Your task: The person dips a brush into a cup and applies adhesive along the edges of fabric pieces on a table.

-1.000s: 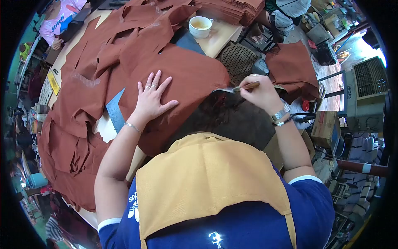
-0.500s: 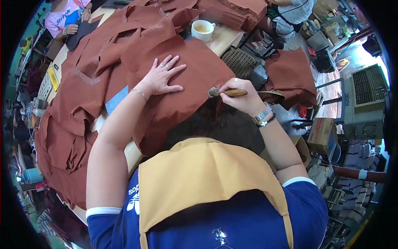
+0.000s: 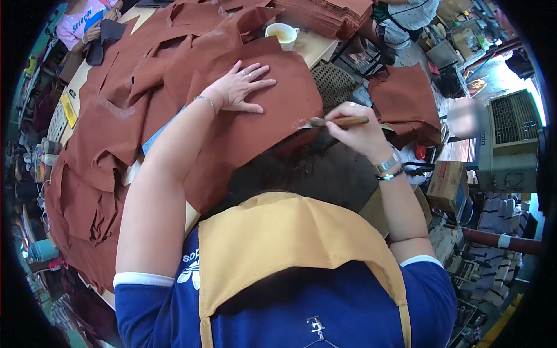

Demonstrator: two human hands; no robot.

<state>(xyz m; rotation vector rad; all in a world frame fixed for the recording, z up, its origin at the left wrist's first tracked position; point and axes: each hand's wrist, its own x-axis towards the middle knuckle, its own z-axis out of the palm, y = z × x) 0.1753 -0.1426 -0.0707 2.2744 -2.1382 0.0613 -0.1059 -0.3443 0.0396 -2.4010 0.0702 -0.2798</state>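
Note:
My left hand (image 3: 239, 90) lies flat with spread fingers on a reddish-brown sheet (image 3: 272, 124) that looks like leather or fabric. In my right hand (image 3: 360, 132) is a wooden-handled brush (image 3: 351, 120), pinched between thumb and fingers. The brush's bristle end meets the sheet's right-hand edge, where a small pale smear shows. Beyond the sheet stands a white cup (image 3: 288, 42) with a yellowish liquid in it.
More reddish-brown pieces (image 3: 87, 185) cover the table's left side, with a stack (image 3: 331, 20) behind the cup. A woven chair seat (image 3: 333, 87) and another draped brown piece (image 3: 403, 101) are at right. A person's hands (image 3: 93, 32) hold dark material at upper left.
My right hand and the brush have moved right and slightly up along the sheet's edge. My left hand and the sheet have shifted slightly; the other person's dark piece has moved.

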